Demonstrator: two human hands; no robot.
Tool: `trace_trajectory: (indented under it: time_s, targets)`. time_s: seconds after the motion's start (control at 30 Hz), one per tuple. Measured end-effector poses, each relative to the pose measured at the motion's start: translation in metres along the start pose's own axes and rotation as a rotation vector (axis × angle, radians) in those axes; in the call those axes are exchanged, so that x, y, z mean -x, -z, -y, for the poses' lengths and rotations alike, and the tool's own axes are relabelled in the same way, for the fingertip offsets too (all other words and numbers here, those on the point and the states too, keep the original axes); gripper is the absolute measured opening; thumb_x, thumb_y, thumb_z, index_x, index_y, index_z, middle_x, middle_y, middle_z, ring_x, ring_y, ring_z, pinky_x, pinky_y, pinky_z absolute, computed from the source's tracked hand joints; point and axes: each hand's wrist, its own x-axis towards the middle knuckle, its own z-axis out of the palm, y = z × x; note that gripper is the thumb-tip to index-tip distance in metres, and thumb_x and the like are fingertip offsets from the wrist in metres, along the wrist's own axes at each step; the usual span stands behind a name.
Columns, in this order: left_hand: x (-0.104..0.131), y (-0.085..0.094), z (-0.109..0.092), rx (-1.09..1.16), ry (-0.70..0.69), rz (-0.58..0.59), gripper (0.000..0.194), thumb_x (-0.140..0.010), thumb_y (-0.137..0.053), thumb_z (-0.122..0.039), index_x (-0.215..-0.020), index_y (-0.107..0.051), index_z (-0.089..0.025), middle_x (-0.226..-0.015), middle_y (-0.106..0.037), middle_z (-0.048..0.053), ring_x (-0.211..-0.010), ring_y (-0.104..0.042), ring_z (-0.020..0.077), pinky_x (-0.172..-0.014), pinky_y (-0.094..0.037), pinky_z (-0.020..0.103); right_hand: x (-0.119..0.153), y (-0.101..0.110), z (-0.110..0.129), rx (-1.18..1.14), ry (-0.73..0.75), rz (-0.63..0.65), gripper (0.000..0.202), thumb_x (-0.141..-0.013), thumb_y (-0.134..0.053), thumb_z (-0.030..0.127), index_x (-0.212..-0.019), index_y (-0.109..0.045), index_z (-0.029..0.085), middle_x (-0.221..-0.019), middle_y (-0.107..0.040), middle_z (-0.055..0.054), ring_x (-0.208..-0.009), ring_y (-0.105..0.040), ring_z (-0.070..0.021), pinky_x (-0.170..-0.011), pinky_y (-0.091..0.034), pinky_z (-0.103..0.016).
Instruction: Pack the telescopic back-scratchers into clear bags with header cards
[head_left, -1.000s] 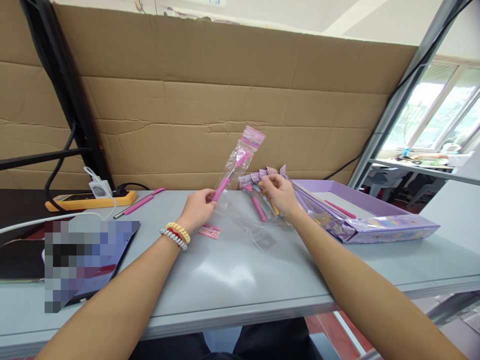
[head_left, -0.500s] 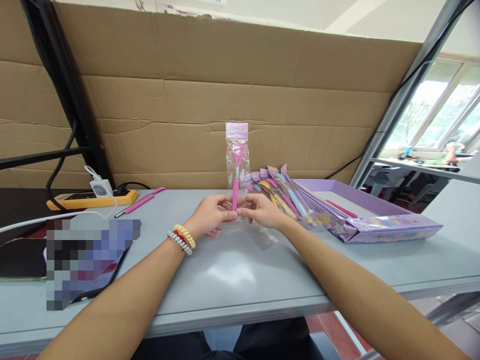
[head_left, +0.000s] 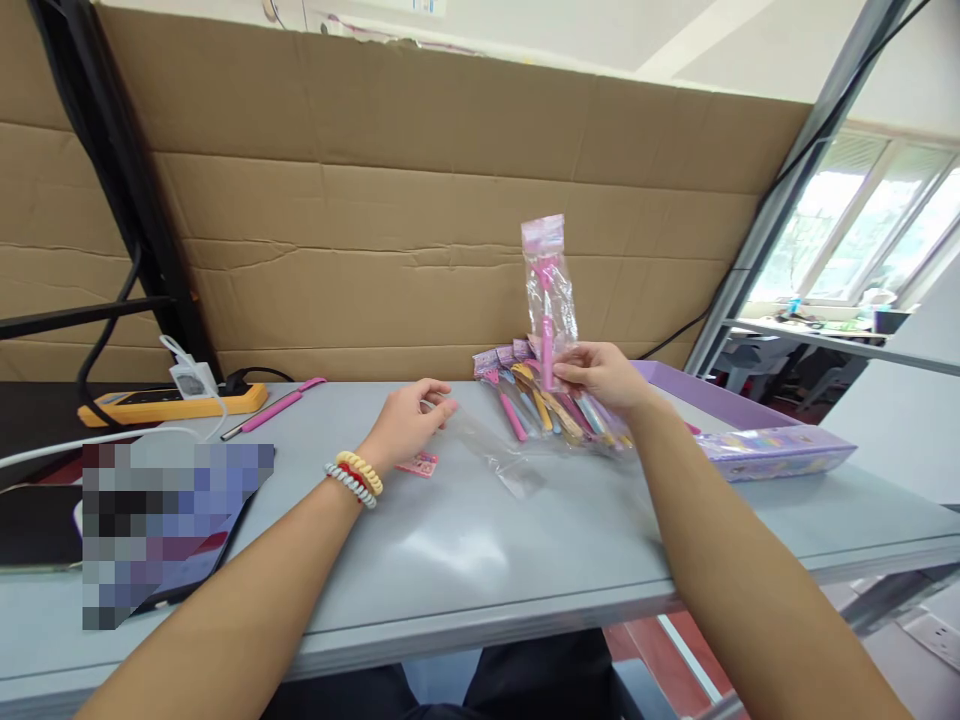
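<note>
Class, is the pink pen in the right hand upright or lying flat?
Upright: the pink pen stands nearly vertical, its lower end at the right hand.

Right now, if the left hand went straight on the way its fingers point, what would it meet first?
Probably the clear plastic sleeve, whose left end lies right by the left hand; beyond it come the bagged pens. Depth is unclear, so they may already touch.

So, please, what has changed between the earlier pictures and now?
The bagged pink pen moved right, toward the pile of bagged pens. The right hand alone holds it now; the left hand has let go. The loose pink pen, yellow power strip and purple box stayed as they were.
</note>
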Motion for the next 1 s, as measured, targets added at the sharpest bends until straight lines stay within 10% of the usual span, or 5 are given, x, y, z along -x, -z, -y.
trace_trajectory:
  time_s: [0.2, 0.5, 0.73, 1.0]
  targets:
    - [-0.002, 0.001, 0.008, -0.250, -0.045, 0.026, 0.030, -0.081, -0.052, -0.037, -0.100, -0.063, -0.017, -0.090, -0.068, 0.005, -0.072, -0.062, 0.0141, -0.071, -0.051, 0.029, 0.009, 0.065, -0.025, 0.044, -0.318, 0.082, 0.046, -0.043, -0.084, 0.046, -0.061, -0.056, 0.015, -0.050, -0.052, 0.001, -0.043, -0.042, -0.0080, -0.037, -0.029, -0.021]
    - [-0.002, 0.003, 0.013, -0.544, -0.141, 0.084, 0.026, -0.083, -0.047, -0.031, -0.097, -0.065, -0.019, -0.095, -0.071, 0.004, -0.080, -0.063, 0.0175, -0.072, -0.047, 0.029, 0.010, 0.067, -0.034, 0.340, -0.683, 0.055, 0.037, -0.050, -0.084, 0.032, -0.066, -0.054, 0.016, -0.048, -0.049, 0.002, -0.038, -0.036, -0.0058, -0.038, -0.024, -0.021]
    - [-0.002, 0.004, 0.015, -0.608, -0.148, 0.085, 0.027, -0.084, -0.046, -0.029, -0.100, -0.065, -0.018, -0.099, -0.070, 0.004, -0.085, -0.064, 0.0183, -0.073, -0.047, 0.029, -0.001, 0.064, -0.030, 0.925, -0.559, -0.041, 0.080, -0.060, -0.072, 0.016, -0.135, -0.045, 0.011, -0.097, -0.068, -0.012, -0.080, -0.064, -0.0227, -0.065, -0.047, -0.029]
    - [-0.005, 0.009, 0.015, -0.659, -0.098, 0.024, 0.029, -0.084, -0.044, -0.028, -0.103, -0.064, -0.019, -0.103, -0.070, 0.004, -0.090, -0.064, 0.0199, -0.078, -0.047, 0.031, -0.009, 0.029, -0.039, 1.102, -0.236, -0.069, 0.049, -0.087, -0.044, 0.044, -0.120, -0.059, 0.011, -0.123, -0.058, -0.019, -0.115, -0.053, -0.0333, -0.091, -0.042, -0.039]
